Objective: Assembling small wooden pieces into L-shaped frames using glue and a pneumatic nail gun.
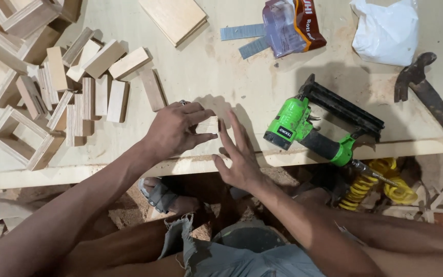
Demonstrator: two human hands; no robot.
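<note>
Left hand pinches small pale wooden block on plywood table | right hand spread flat beside it | best squared before fastening (green nail gun just right).

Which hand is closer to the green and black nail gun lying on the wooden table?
The right hand. It sits just left of the green and black nail gun in the picture, a short gap apart. The left hand lies farther off, beyond the right hand.

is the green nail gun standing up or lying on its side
Lying on its side: the green nail gun rests flat on the workbench, magazine and handle along the surface, no hand on it.
</note>
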